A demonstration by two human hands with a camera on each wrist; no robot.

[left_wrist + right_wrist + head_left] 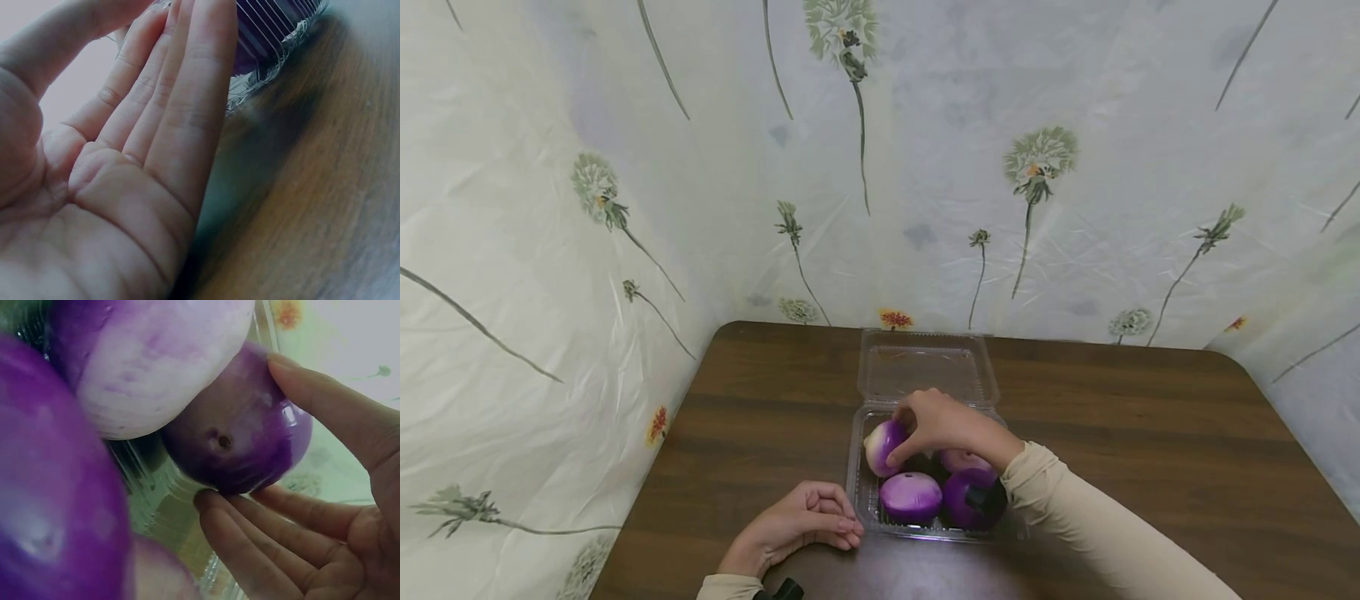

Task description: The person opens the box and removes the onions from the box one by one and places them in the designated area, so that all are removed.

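Observation:
My right hand reaches into a clear plastic clamshell box. Its thumb and fingers grip a round, glossy purple vegetable with a cream, slightly pointed end, at the box's far left. A small dark hole shows in the held vegetable's skin in the right wrist view. Nearer the front lie a pale purple-and-white one and a deep purple one; another is partly hidden under my right wrist. My left hand rests by the box's front left corner, fingers loosely bent, holding nothing.
The box's hinged lid lies open toward the back of the brown wooden table. Behind and to the left hangs a pale sheet printed with dandelions. A dark wrist strap piece overlaps the deep purple vegetable.

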